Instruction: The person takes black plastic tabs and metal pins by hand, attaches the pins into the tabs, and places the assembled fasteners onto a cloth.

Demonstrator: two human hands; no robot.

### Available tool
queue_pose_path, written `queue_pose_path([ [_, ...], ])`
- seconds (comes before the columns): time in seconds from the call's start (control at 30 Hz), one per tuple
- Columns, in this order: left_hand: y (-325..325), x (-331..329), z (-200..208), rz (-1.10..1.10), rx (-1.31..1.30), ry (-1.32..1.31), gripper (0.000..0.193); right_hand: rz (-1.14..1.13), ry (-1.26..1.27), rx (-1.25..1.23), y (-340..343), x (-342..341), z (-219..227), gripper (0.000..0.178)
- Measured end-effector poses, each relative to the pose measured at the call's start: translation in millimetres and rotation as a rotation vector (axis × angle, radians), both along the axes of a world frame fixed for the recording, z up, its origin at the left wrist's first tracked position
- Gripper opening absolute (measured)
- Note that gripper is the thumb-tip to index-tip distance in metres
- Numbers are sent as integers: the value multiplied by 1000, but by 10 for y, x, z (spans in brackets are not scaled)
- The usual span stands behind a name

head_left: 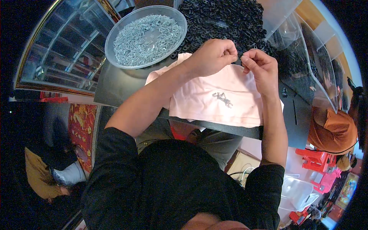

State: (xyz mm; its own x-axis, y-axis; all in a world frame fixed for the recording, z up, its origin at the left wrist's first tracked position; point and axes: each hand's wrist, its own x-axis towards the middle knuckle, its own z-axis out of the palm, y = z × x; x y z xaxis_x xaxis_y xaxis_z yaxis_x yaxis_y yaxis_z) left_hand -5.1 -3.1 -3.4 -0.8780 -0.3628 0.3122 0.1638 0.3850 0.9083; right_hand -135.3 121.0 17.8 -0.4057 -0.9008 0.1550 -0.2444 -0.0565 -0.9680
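Note:
My left hand (215, 55) and my right hand (264, 68) face each other above the far edge of a pink cloth (207, 86). Thumb and fingers are pinched together on both. Whatever sits at the fingertips is too small and dark to make out against the black pile behind. A small cluster of silvery screw-like pieces (222, 99) lies on the cloth, nearer to me. Just beyond my hands spreads a large heap of small black looped parts (222, 25).
A round clear bowl (109, 53) of small silvery screws stands at the far left on the dark table (122, 90). Clear plastic sheeting (306, 57) rises at the right. A thin dark rod (295, 112) lies on the table's right side. Red stools (316, 159) stand beyond.

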Motion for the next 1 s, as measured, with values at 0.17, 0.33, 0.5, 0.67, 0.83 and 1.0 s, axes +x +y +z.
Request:
queue_pose_path([
  [0.17,8,7,29,68,-43,-20,13,6,26,-46,-17,16,-49,7],
  [0.33,-6,22,45,85,-134,-66,12,77,77,-20,-14,32,-89,7],
  [0.5,-22,17,41,106,-129,-95,13,30,69,36,-36,84,-45,8],
  [0.67,-60,5,34,158,74,-20,11,-52,-46,58,-21,-3,-16,8],
  [0.83,-191,15,255,304,389,-24,13,-177,-250,-108,-9,-336,-102,6],
  [1.0,-454,-259,453,297,432,-5,12,-247,-414,-198,-11,-397,-110,6],
])
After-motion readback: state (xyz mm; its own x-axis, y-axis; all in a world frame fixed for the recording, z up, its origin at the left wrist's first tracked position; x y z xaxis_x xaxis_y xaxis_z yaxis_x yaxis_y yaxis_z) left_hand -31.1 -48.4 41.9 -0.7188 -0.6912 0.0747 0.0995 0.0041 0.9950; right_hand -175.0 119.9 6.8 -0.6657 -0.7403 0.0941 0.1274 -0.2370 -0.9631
